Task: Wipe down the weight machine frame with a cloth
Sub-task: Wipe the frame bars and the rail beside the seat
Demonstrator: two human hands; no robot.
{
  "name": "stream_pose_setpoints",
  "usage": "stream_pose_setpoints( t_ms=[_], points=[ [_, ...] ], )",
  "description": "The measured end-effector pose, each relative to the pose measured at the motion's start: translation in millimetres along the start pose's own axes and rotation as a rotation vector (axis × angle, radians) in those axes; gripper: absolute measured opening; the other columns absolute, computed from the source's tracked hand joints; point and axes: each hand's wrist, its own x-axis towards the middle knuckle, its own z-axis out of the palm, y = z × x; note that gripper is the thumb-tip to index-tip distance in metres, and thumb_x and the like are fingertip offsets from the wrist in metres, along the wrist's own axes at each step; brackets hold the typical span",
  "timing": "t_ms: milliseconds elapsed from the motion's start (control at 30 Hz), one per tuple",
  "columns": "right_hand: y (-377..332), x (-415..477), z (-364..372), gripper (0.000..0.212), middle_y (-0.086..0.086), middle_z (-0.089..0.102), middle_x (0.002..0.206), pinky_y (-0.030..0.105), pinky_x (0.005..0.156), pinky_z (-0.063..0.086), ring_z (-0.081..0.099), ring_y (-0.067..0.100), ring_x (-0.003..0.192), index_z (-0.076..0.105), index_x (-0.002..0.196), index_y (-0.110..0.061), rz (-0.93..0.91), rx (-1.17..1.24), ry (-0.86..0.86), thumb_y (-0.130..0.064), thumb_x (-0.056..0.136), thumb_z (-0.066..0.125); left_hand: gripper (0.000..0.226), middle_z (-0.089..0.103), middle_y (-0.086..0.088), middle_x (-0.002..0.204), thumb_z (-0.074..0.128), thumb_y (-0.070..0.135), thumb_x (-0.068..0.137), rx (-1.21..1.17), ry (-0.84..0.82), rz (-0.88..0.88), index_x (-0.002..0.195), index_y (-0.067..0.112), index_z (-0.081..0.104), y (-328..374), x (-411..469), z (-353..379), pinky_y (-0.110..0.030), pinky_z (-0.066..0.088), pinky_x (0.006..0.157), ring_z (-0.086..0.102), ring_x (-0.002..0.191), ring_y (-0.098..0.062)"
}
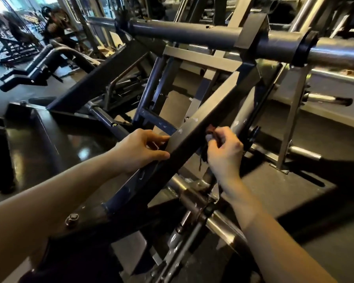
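A dark diagonal beam (204, 119) of the weight machine frame runs from lower left to upper right through the middle of the view. My left hand (139, 150) grips the beam's left edge, thumb below and fingers curled over the top. My right hand (223, 152) holds a small dark reddish cloth (209, 130) bunched in its fingers against the beam's right side. Dark loose threads of the cloth hang below the hand. Most of the cloth is hidden by the fingers.
A thick round crossbar (192, 34) spans the top. Chrome weight pegs (327, 100) stick out at right, and a chrome bar (219, 223) lies below my right wrist. A bolted joint (72, 219) sits at the beam's lower end. Other gym machines (29, 64) stand far left.
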Motion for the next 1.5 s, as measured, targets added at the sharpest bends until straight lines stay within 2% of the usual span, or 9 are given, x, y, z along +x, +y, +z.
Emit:
stream_pose_setpoints(
  t_ms=[133, 300, 533, 733, 833, 967, 1133, 1333, 1500],
  points=[
    [-15, -39, 14, 0.01, -0.009, 0.064, 0.099, 0.034, 0.085, 0.058, 0.062, 0.005, 0.097, 0.062, 0.101, -0.025, 0.023, 0.041, 0.019, -0.016, 0.096, 0.064, 0.047, 0.071, 0.014, 0.11, 0.083, 0.045, 0.079, 0.033, 0.025, -0.039, 0.123, 0.035, 0.07, -22, -20, -8, -0.04, 0.054, 0.1, 0.067, 0.102, -0.002],
    [-42, -148, 25, 0.01, -0.006, 0.064, 0.091, 0.026, 0.072, 0.055, 0.063, 0.005, 0.083, 0.064, 0.099, -0.017, -0.277, 0.133, -0.302, -0.024, 0.093, 0.064, 0.045, 0.073, 0.021, 0.101, 0.09, 0.046, 0.071, 0.048, -0.036, -0.068, 0.112, 0.035, 0.075, -50, -55, -20, -0.031, 0.054, 0.093, 0.07, 0.095, 0.0],
    [-34, -59, 20, 0.006, -0.008, 0.066, 0.096, 0.037, 0.083, 0.06, 0.064, 0.003, 0.093, 0.062, 0.099, -0.024, 0.067, 0.035, 0.061, -0.019, 0.097, 0.064, 0.061, 0.063, 0.031, 0.108, 0.089, 0.045, 0.072, 0.158, -0.045, -0.001, 0.127, 0.048, 0.062, -67, -84, -12, -0.014, 0.046, 0.086, 0.061, 0.101, 0.012],
    [-58, -198, 40, 0.015, 0.0, 0.066, 0.092, 0.028, 0.074, 0.056, 0.065, 0.011, 0.085, 0.067, 0.1, -0.009, -0.308, 0.108, -0.328, -0.022, 0.095, 0.062, 0.057, 0.065, 0.026, 0.11, 0.087, 0.033, 0.079, 0.072, -0.087, -0.013, 0.131, 0.04, 0.063, -71, -94, -17, -0.012, 0.049, 0.08, 0.065, 0.097, 0.009],
    [-40, -138, 33, 0.014, -0.002, 0.066, 0.097, 0.036, 0.081, 0.057, 0.065, 0.011, 0.091, 0.067, 0.103, -0.013, -0.159, -0.001, -0.181, -0.023, 0.096, 0.062, 0.052, 0.07, 0.019, 0.111, 0.086, 0.036, 0.08, 0.091, -0.086, -0.041, 0.126, 0.041, 0.064, -71, -104, -21, -0.016, 0.049, 0.083, 0.067, 0.094, 0.009],
    [-43, -132, 34, 0.006, -0.011, 0.062, 0.097, 0.029, 0.08, 0.056, 0.061, 0.0, 0.091, 0.064, 0.102, -0.02, 0.019, -0.021, -0.056, -0.02, 0.097, 0.063, 0.047, 0.066, 0.026, 0.11, 0.083, 0.044, 0.08, 0.209, 0.008, -0.039, 0.123, 0.045, 0.065, -72, -122, -24, -0.016, 0.047, 0.088, 0.061, 0.1, 0.011],
    [-54, -198, 41, 0.01, -0.002, 0.064, 0.09, 0.026, 0.068, 0.055, 0.063, 0.008, 0.08, 0.066, 0.099, -0.01, -0.38, 0.054, -0.378, -0.018, 0.097, 0.061, 0.06, 0.064, 0.023, 0.109, 0.075, 0.069, 0.072, 0.311, 0.141, -0.031, 0.124, 0.039, 0.069, -79, -147, -23, -0.028, 0.051, 0.094, 0.059, 0.102, 0.006],
    [-54, -153, 31, 0.005, -0.013, 0.061, 0.092, 0.018, 0.08, 0.053, 0.062, 0.004, 0.09, 0.062, 0.1, -0.022, -0.007, -0.014, -0.141, -0.022, 0.096, 0.064, 0.054, 0.061, 0.024, 0.102, 0.065, 0.076, 0.075, 0.317, 0.355, 0.023, 0.108, 0.034, 0.075, -81, -187, -19, -0.029, 0.052, 0.089, 0.058, 0.1, 0.003],
    [-81, -214, 39, 0.007, -0.001, 0.062, 0.095, 0.017, 0.078, 0.049, 0.06, 0.007, 0.086, 0.067, 0.102, -0.007, -0.404, 0.06, -0.364, -0.01, 0.095, 0.067, 0.043, 0.058, 0.02, 0.096, 0.068, 0.073, 0.078, 0.35, 0.504, 0.063, 0.099, 0.036, 0.075, -85, -217, -9, -0.035, 0.053, 0.081, 0.059, 0.092, -0.002]
  ],
)
